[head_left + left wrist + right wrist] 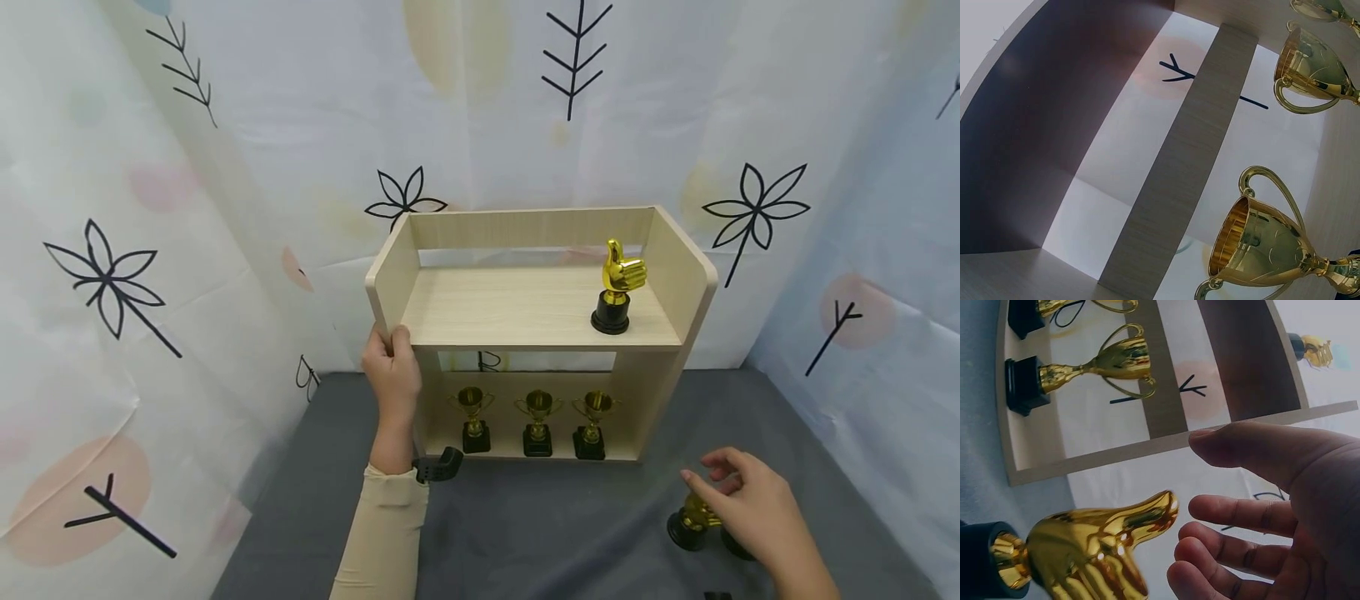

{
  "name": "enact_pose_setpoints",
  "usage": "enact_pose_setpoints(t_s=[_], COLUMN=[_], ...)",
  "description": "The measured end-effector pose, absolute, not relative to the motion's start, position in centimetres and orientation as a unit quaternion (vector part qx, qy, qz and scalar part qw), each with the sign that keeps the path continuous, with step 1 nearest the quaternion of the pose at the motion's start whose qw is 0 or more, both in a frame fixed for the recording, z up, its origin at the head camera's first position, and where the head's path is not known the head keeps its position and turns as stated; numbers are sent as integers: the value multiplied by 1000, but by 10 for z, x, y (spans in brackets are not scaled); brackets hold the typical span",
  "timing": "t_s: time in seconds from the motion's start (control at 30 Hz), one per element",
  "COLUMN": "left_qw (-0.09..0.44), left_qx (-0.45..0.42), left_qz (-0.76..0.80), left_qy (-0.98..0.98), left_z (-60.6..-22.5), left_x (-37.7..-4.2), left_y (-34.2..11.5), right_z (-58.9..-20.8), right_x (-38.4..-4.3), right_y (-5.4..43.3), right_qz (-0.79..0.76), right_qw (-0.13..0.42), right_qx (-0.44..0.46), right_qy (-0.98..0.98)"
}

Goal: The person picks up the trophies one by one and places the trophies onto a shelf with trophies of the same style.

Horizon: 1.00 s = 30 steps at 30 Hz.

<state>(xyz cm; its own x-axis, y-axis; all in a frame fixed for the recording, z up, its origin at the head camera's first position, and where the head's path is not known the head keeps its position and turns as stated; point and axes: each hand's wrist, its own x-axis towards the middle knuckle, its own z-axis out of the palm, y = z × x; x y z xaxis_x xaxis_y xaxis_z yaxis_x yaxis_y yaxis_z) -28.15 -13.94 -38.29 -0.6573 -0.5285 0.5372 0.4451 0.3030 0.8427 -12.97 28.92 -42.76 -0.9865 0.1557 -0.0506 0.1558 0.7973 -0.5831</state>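
Note:
My left hand (393, 375) grips the left side panel of a pale wooden two-tier shelf (510, 343) in the head view, near the upper board's front corner. My right hand (757, 508) hovers at the right over a gold thumbs-up trophy (686, 532) standing on the grey cloth. Beside that trophy, a second black base (737, 546) shows partly under the hand. In the right wrist view, thumb and fingers are spread and loosely bent, their tips close to the trophy's gold thumb (1154, 515), with nothing held. Another thumbs-up trophy (611, 312) stands on the upper board, at the right.
On the lower tier stand three gold two-handled cup trophies, at left (476, 433), middle (537, 437) and right (589, 442). The left wrist view shows a cup (1266, 244) close up. Patterned white cloth (300, 183) hangs behind the shelf and along both sides.

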Motion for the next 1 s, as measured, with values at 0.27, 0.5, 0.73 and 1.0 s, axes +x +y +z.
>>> enact_pose_setpoints(t_s=[0.27,0.5,0.73,1.0], left_qw=[412,414,412,411], left_qx=[30,28,29,30], left_qz=[-590,-589,-589,-587], left_qy=[-694,-694,-695,-696], left_z=[-385,-386,-386,-385], left_x=[-281,-281,-282,-282], left_y=[-140,-139,-139,-139], right_z=[-438,-445,-446,-448], right_x=[-130,-129,-127,-123], right_y=[294,298,297,294], right_qz=[-306,-306,-305,-312], right_qw=[10,3,12,24], right_qx=[87,89,94,103], right_qy=[948,948,948,944])
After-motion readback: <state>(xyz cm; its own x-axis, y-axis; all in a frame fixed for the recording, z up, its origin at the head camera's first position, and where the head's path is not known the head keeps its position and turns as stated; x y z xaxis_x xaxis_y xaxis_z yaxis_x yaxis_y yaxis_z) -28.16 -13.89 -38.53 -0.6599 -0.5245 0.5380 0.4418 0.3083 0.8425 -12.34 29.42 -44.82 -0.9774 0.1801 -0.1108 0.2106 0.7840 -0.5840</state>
